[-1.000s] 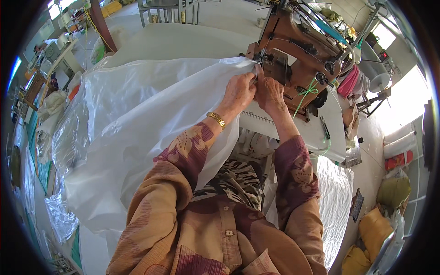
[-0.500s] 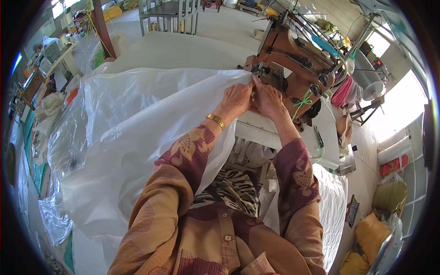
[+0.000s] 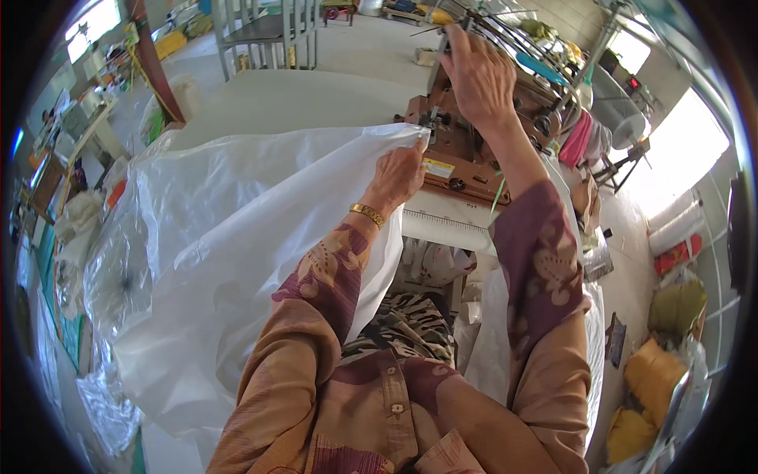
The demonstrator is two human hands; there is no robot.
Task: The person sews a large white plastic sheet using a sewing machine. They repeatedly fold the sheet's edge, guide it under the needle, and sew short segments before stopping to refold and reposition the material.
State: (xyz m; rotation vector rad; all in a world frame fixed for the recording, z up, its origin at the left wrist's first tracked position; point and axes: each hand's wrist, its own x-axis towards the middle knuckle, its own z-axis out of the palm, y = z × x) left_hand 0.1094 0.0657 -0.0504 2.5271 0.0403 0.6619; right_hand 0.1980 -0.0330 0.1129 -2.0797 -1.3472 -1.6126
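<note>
My left hand (image 3: 399,175) pinches the edge of a white plastic sheet (image 3: 260,229) just beside the needle area of a brown sewing machine (image 3: 458,142). The sheet spreads to the left across the pale worktable and hangs down its near side. Above the machine's head is my right hand (image 3: 483,83), raised, its thumb apart from the forefinger and its other fingers partly bent. Whether it touches the machine is hidden behind the hand. A yellow-and-white label (image 3: 437,167) shows on the machine's base, right of my left hand.
A measuring scale (image 3: 446,219) runs along the table's near edge. A grey metal chair (image 3: 272,35) stands beyond the table. Past the machine are pink cloth (image 3: 576,138) and a metal stand. Yellow bundles (image 3: 654,379) lie on the floor at right; clutter lines the left.
My right hand has left the sheet beside the needle and risen to the top of the machine's head. The left hand keeps the sheet's edge. The view has shifted slightly.
</note>
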